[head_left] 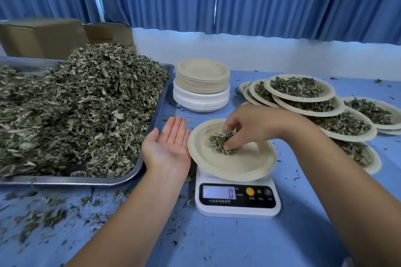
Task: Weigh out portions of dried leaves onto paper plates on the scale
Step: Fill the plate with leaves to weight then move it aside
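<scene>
A bench (217, 245) under a blue cover, strewn with leaf crumbs, fills the lower frame. At the left sits a wide steel tray (65, 180) carrying a tall heap of grey-green dried leaves (86, 104). At the right lie overlapping filled cream paper plates (299, 99), each with a portion. Near the centre top stands a stack of empty plates (201, 84), beige ones above white ones.

Below centre is a white digital scale (236, 204) whose display (219, 192) reads zero. On it rests a round cream paper plate (238, 165).

The left hand (167, 145) lies palm up just beside the plate's left rim, its grip released and holding nothing. The right hand (249, 128) is over the plate, its grip curled round a small clump of dried leaves (221, 142) at the plate's middle.

This looks like the start of a fresh portion, the first pinch just being set down. Next the right grip should let go. More leaves should then come from the heap in small handfuls, with the display watched for the target weight.
</scene>
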`<action>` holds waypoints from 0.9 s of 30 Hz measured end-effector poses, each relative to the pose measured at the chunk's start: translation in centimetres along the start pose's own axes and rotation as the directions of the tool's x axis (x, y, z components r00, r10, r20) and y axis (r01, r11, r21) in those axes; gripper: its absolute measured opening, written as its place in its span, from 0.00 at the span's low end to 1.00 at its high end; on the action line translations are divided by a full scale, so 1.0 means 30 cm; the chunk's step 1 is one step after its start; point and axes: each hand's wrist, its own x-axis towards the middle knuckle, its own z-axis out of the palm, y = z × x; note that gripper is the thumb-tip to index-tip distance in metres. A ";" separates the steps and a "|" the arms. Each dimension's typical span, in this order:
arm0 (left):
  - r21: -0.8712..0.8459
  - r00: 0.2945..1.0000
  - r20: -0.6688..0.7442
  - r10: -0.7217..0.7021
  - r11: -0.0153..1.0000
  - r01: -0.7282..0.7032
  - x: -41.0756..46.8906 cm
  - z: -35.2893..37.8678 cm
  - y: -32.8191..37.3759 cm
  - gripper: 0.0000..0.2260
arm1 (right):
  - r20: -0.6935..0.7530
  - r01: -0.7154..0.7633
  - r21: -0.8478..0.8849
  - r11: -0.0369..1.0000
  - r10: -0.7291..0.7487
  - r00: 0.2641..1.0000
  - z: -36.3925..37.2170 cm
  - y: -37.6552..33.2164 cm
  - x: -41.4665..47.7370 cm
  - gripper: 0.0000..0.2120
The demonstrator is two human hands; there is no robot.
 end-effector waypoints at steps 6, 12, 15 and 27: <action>0.006 1.000 0.003 -0.010 1.000 0.010 -0.002 -0.002 0.000 0.18 | 0.083 0.018 0.045 0.999 -0.022 0.996 -0.031 -0.003 -0.022 0.19; 0.009 1.000 -0.001 -0.012 1.000 0.012 0.000 -0.004 -0.003 0.18 | 0.031 0.086 0.103 0.991 -0.090 0.995 -0.048 -0.007 -0.051 0.20; 0.009 1.000 -0.004 -0.017 1.000 0.017 0.001 -0.003 -0.002 0.19 | -0.059 0.154 0.154 0.976 -0.146 0.987 -0.033 -0.018 -0.038 0.09; 0.014 0.999 0.003 -0.032 0.999 0.032 0.002 0.000 0.001 0.18 | -0.142 0.216 0.200 0.956 -0.190 0.971 -0.009 -0.027 -0.017 0.02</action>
